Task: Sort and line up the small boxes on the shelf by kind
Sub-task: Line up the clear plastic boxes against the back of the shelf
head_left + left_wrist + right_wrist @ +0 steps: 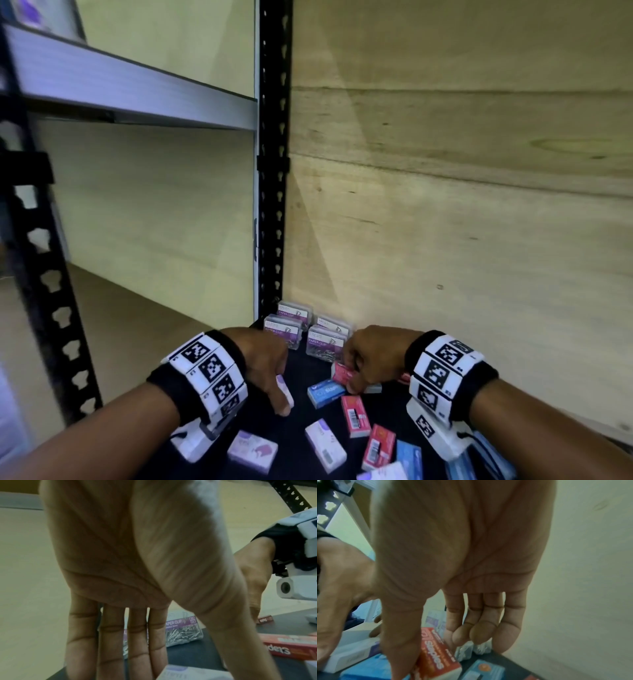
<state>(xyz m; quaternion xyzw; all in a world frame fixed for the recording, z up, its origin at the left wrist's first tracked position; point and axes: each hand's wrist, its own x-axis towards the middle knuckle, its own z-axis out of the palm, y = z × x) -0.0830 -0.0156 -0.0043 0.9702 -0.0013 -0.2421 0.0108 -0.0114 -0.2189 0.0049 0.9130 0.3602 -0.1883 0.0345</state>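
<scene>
Your left hand (265,363) reaches down over the dark shelf (301,414) and pinches a white-and-lilac box (285,394) between thumb and fingers, while your right hand (371,356) grips a red staples box (343,372) beside the blue box (325,393). Four clear paper-clip boxes (310,330) stand grouped at the back by the wooden wall (462,205). More red, blue and lilac boxes lie scattered nearer you, unsorted.
</scene>
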